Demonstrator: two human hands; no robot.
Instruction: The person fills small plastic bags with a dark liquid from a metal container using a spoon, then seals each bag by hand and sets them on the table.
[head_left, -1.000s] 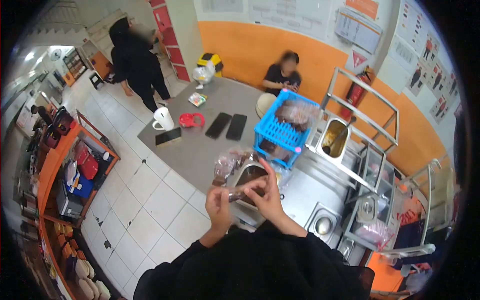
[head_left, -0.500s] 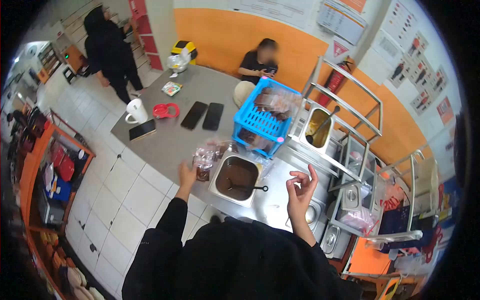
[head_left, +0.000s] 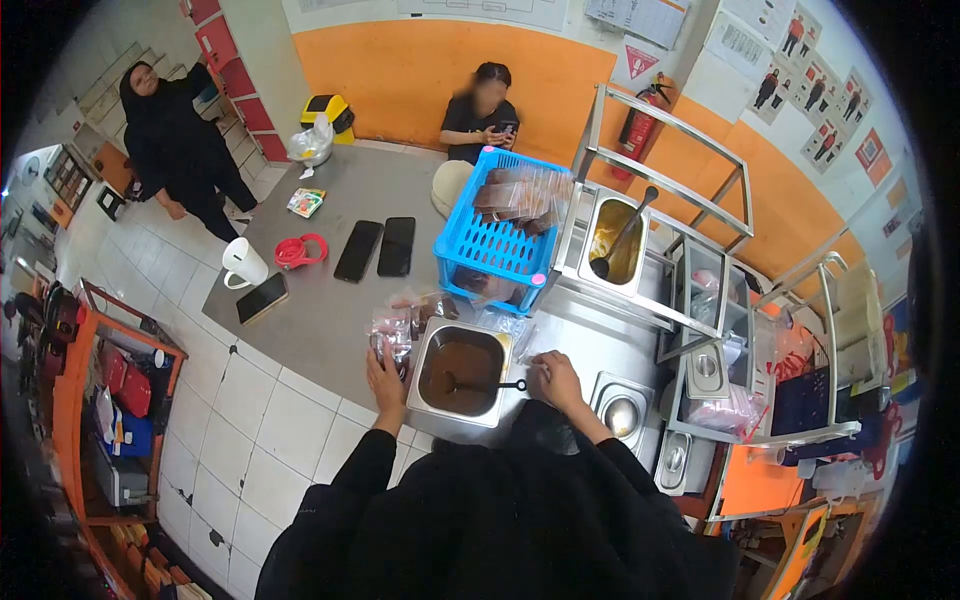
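Note:
My left hand (head_left: 384, 382) lies with fingers stretched out against clear sachets of brown sauce (head_left: 391, 328), left of the steel pan. Brown sauce fills this square pan (head_left: 427, 408), and a black ladle (head_left: 490, 385) rests in it with its handle pointing right. On the pan's other side my right hand (head_left: 558, 379) is low over the steel counter, its fingers curled together. Whatever is between those fingertips, if anything, is hidden. Clear plastic bags (head_left: 507, 324) lie just beyond, between the pan and the blue basket (head_left: 497, 236), which holds more filled sachets.
A steel rack (head_left: 664, 262) at the right holds a pan of yellowish sauce (head_left: 612, 240) with a ladle. Phones (head_left: 358, 251), a white mug (head_left: 243, 263) and a red tape dispenser (head_left: 300, 252) lie at the left. One person (head_left: 480, 120) sits behind the table; another (head_left: 185, 150) stands far left.
My right hand has come down from the air to the counter beside the pan, its fingers curling in. My left hand has shifted onto the sachets. The view has turned slightly.

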